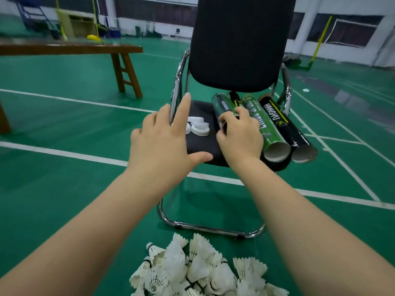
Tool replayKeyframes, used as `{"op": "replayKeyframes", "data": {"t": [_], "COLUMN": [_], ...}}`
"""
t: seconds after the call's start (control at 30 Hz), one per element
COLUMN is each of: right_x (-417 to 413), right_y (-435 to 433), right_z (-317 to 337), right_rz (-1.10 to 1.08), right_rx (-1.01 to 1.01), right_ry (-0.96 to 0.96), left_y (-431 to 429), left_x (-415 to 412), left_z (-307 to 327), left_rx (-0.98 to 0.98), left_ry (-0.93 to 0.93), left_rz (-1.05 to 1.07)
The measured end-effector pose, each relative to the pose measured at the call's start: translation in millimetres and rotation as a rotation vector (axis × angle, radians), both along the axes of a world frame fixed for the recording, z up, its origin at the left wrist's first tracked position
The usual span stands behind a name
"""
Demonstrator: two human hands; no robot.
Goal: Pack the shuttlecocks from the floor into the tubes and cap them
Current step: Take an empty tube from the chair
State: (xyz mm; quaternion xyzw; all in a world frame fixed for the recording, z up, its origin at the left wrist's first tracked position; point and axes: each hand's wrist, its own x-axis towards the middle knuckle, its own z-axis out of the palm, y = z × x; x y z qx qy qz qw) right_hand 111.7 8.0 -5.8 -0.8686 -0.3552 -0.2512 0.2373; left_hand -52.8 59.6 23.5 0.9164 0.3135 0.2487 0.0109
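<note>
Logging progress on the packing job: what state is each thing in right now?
Shuttlecocks: loose in a pile on the floor.
Caps: off, lying on the chair seat.
Light green tube: lying on the seat, near end open.
Black tube: lying on the seat, near end open.
Dark green tube: on the seat, gripped by the right hand.
Left hand: open, fingers spread, holding nothing.

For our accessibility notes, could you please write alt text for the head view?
The right hand grips a dark green tube lying on a black chair among other tubes; the open left hand hovers by white caps. Shuttlecocks lie piled on the floor.
</note>
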Motion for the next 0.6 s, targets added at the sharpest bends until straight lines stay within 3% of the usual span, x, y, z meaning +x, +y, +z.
{"op": "replayKeyframes", "data": {"t": [0.4, 0.6], "right_x": [-152, -205], "right_y": [-145, -182], "right_z": [67, 82], "right_rz": [0.153, 0.339], "right_rx": [0.528, 0.648], "right_ry": [0.089, 0.244], "left_y": [-74, -93], "left_x": [-44, -72], "left_z": [49, 57], "left_rx": [0.173, 0.391], "left_ry": [-0.153, -0.277], "left_rz": [-0.228, -0.597]}}
